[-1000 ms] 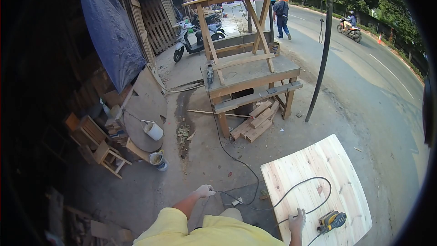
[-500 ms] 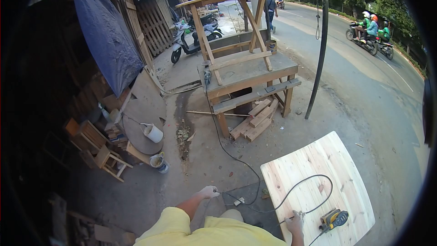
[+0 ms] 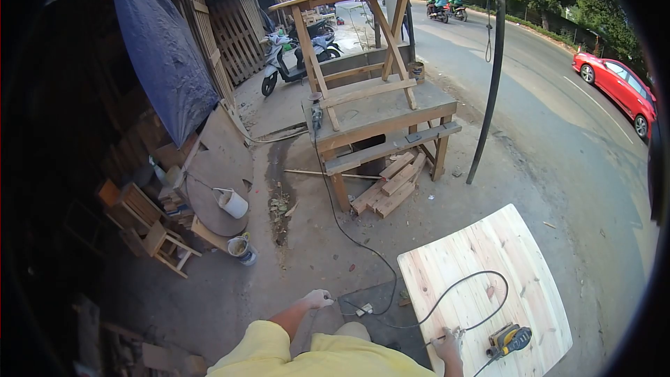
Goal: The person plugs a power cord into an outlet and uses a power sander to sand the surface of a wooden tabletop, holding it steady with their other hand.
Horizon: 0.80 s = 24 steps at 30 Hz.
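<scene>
Pale wooden panel (image 3: 474,251) lies at the lower right, with a yellow and black power sander (image 3: 511,340) resting on it. A black cable (image 3: 504,283) loops over the panel and runs left across the ground. My right hand (image 3: 448,343) is closed on this cable above the panel's near left edge. Over the ground to the left, my left hand (image 3: 318,299) has its fingers pinched together where the cable seems to reach them; the exact grip is too small to make out. A small white block (image 3: 363,310) sits between my hands, beside the cable.
Ahead stands a wooden workbench (image 3: 380,122) bearing an upturned table frame (image 3: 363,91) and a power tool (image 3: 317,113). Planks (image 3: 391,187) are stacked beneath. Buckets (image 3: 242,250) and a small chair (image 3: 167,243) are left; a road with a red car (image 3: 618,87) is right.
Both hands keep their closed grips, with my left hand slightly lower. The sander and panel stay put. On the road, motorcycles have moved farther off and a red car has come into view.
</scene>
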Tool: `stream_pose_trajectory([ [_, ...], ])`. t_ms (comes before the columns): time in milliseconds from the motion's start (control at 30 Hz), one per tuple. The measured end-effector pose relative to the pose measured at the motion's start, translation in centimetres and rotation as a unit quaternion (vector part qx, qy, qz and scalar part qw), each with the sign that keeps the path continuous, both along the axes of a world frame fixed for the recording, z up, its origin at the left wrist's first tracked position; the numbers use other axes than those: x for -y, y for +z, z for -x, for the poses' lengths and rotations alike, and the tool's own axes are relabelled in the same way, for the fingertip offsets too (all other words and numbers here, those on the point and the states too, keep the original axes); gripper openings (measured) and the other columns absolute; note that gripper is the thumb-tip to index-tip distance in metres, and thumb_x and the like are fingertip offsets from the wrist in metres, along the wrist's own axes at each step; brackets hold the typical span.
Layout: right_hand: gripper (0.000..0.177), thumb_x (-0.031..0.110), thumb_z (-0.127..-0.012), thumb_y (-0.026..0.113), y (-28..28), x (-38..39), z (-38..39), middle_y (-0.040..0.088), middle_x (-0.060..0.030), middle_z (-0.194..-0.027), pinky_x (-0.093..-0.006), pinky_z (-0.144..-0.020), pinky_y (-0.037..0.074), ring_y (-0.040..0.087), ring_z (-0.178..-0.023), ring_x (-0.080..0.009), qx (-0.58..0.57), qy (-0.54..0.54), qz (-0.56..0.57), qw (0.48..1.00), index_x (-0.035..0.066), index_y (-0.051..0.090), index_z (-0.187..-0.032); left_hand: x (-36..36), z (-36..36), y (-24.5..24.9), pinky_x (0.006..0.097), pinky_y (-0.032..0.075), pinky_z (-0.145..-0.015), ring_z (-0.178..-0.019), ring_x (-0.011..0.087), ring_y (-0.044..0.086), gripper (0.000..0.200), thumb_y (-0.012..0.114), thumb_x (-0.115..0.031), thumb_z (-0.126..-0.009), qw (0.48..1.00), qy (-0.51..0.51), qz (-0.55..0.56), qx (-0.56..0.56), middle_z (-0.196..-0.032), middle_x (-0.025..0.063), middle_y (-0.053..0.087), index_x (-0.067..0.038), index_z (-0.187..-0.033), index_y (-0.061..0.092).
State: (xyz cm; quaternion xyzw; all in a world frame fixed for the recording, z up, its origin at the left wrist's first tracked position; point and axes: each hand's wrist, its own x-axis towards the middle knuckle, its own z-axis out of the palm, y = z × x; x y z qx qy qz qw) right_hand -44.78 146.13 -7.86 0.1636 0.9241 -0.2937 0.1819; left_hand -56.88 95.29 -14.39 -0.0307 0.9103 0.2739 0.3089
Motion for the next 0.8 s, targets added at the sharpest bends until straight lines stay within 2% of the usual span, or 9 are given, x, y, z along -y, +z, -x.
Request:
stream_pose_trajectory([
  [167,0.075,0.041,-0.08,0.079,0.5,0.1,0.3,0.03,-0.0441,-0.153,-0.0592,-0.12,0.027,0.014,-0.151,-0.0557,0.019,0.005,-0.012,1.0,0.005,0.058,-0.141,-0.1,-0.1,0.0,0.0424,0.053,-0.095,-0.108,0.0342,0.069,0.044,0.07,-0.043,-0.087,1.0,0.001,-0.003,0.018,-0.114,0.0178,0.074,-0.009,-0.115,0.072],
  [367,0.075,0.043,-0.08,0.079,0.4,-0.1,0.3,0.036,-0.0433,-0.15,-0.0577,-0.12,0.027,0.016,-0.15,-0.0562,0.019,0.013,-0.006,1.0,0.004,0.057,-0.141,0.0,-0.2,-0.5,0.0429,0.053,-0.096,-0.109,0.0343,0.069,0.045,0.07,-0.042,-0.086,1.0,-0.008,0.002,0.006,-0.114,0.0183,0.073,-0.008,-0.116,0.072],
  [467,0.076,0.044,-0.081,0.077,0.3,0.0,0.2,0.036,-0.0402,-0.152,-0.0592,-0.118,0.028,0.018,-0.151,-0.0522,0.029,0.015,-0.016,0.999,0.003,0.057,-0.141,0.0,-0.1,-0.6,0.0433,0.052,-0.097,-0.109,0.0347,0.069,0.046,0.07,-0.043,-0.086,1.0,-0.01,-0.001,0.008,-0.115,0.0187,0.073,-0.008,-0.116,0.072],
  [667,0.077,0.046,-0.081,0.077,-0.4,-0.1,0.2,0.033,-0.0429,-0.152,-0.058,-0.118,0.029,0.019,-0.151,-0.0526,0.026,0.024,-0.024,0.999,0.003,0.056,-0.142,0.0,-0.3,-0.8,0.0432,0.052,-0.097,-0.111,0.0349,0.068,0.046,0.07,-0.042,-0.085,1.0,-0.014,-0.001,0.007,-0.117,0.0181,0.073,-0.008,-0.116,0.071],
  [800,0.078,0.046,-0.081,0.077,1.1,0.1,0.6,0.033,-0.043,-0.152,-0.0578,-0.118,0.029,0.017,-0.151,-0.0524,0.049,0.017,0.001,0.999,0.003,0.055,-0.142,0.2,-0.4,-1.0,0.0429,0.052,-0.097,-0.111,0.0348,0.068,0.046,0.071,-0.042,-0.085,1.0,-0.016,-0.001,0.011,-0.117,0.0178,0.073,-0.009,-0.117,0.071],
])
